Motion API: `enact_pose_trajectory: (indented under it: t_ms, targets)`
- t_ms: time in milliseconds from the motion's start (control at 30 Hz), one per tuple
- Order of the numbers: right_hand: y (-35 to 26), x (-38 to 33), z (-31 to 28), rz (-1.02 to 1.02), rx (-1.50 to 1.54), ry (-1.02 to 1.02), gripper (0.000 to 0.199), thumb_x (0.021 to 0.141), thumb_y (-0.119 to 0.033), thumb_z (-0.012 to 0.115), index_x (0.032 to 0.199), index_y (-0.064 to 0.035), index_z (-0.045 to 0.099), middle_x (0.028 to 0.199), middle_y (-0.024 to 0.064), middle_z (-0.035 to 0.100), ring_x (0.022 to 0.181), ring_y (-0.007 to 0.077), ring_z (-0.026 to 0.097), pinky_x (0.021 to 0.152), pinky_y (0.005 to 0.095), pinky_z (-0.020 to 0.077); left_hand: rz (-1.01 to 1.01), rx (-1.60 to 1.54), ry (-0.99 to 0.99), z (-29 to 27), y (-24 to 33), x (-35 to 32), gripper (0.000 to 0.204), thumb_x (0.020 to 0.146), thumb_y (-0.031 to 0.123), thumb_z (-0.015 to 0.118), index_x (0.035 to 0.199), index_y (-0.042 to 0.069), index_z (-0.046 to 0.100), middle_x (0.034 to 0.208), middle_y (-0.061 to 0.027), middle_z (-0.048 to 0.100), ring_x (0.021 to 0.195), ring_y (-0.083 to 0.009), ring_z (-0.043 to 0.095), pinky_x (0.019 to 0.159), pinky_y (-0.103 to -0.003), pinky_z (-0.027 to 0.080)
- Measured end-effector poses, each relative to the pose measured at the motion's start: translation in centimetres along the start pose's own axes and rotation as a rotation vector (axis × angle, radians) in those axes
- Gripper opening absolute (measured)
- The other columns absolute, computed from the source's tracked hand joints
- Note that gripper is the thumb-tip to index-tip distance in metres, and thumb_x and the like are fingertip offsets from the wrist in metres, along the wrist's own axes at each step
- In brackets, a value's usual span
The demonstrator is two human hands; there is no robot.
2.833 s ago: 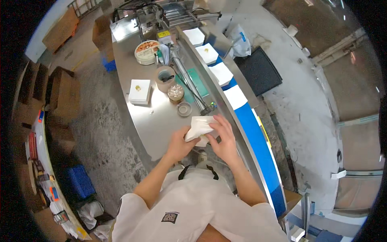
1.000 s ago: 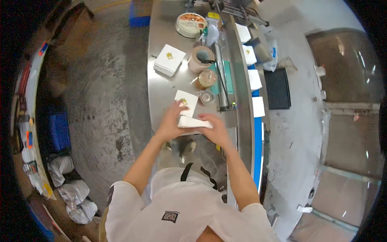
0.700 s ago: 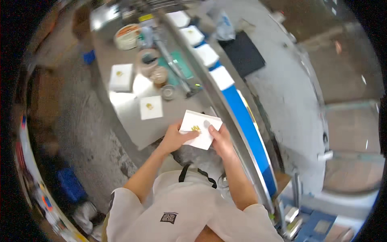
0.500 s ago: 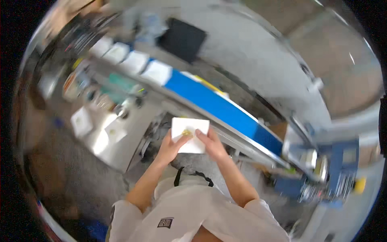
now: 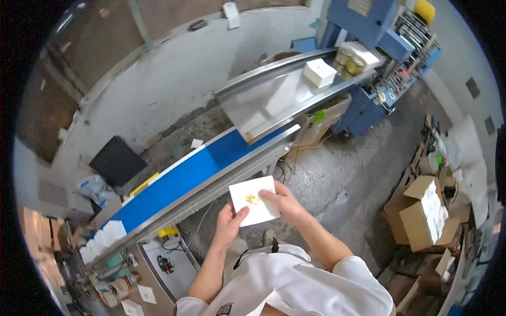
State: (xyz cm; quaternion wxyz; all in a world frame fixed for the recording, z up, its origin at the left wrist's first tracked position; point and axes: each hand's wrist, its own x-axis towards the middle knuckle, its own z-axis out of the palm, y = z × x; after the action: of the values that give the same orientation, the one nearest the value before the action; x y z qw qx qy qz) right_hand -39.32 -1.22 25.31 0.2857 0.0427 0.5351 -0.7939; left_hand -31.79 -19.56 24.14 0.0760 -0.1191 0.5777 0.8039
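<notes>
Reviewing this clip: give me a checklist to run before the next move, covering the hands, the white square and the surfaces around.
1. Left hand on the white square: ok, thumb on top.
2. Right hand on it: ok, thumb on top.
3. Gold mark facing up: ok.
4. Number of layers held: cannot tell.
5. Steel surface free of items: not ok, a white block sits there.

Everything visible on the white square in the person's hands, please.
The white square looks matte and papery, with a gold-yellow mark near the middle of its upper face. It lies slightly turned in the picture. The left hand grips its lower-left part, the right hand its right side, thumbs on top. It's held up off any surface. Single sheet or stack: can't tell.
</notes>
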Motion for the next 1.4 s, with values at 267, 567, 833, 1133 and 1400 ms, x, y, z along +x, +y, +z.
enact_pose_trajectory:
  t_ms: [267,567,833,1133,1400]
  targets:
    - [-9.6,1.7,-14.0,-0.166,-0.004,0.216,0.043,0.098,-0.026,0.058,0.131,-0.0011,0.049,0.118,0.0086,0.062,0.103,0.0151,0.061,0.085,0.0283,0.0503,0.016,-0.005,-0.234,14.6,2.2,13.7,0.039,0.094,0.007,0.062,0.129,-0.003,0.049,0.120,-0.0106,0.062,0.108,-0.0156,0.060,0.094,-0.030,0.047]
    - [-19.4,7.4,-22.0,-0.232,-0.141,0.446,0.045,0.098,-0.022,0.057,0.138,-0.0056,0.047,0.125,0.0034,0.059,0.115,0.0127,0.052,0.098,0.0281,0.0400,-0.156,-0.267,-0.203,25.2,1.8,27.0,0.040,0.101,0.030,0.052,0.129,0.002,0.049,0.120,-0.0084,0.060,0.110,-0.0147,0.055,0.095,-0.029,0.042]
    - [-26.5,14.7,-28.4,-0.124,-0.294,0.313,0.041,0.098,-0.021,0.056,0.135,-0.0030,0.049,0.124,0.0043,0.059,0.113,0.0125,0.053,0.098,0.0283,0.0401,-0.146,-0.249,-0.196,28.3,1.9,38.2,0.035,0.103,0.031,0.047,0.119,0.000,0.052,0.112,-0.0076,0.060,0.102,-0.0134,0.054,0.091,-0.028,0.042]
    - [-33.2,26.3,-34.3,-0.122,-0.256,0.084,0.047,0.098,-0.019,0.054,0.139,0.0003,0.042,0.127,0.0100,0.056,0.117,0.0166,0.051,0.101,0.0309,0.0398,0.027,-0.148,0.080,33.3,4.9,46.5,0.032,0.103,0.023,0.048,0.124,-0.001,0.048,0.115,-0.0103,0.059,0.103,-0.0161,0.057,0.091,-0.031,0.046]
    - [-41.4,35.9,-42.0,-0.288,-0.749,-0.024,0.054,0.090,-0.024,0.068,0.135,0.0006,0.050,0.096,0.0160,0.068,0.082,0.0176,0.065,0.069,0.0311,0.0533,0.042,-0.392,0.291,38.6,6.9,56.5,0.028,0.099,0.013,0.053,0.122,-0.004,0.053,0.113,-0.0100,0.064,0.101,-0.0167,0.062,0.088,-0.030,0.049]
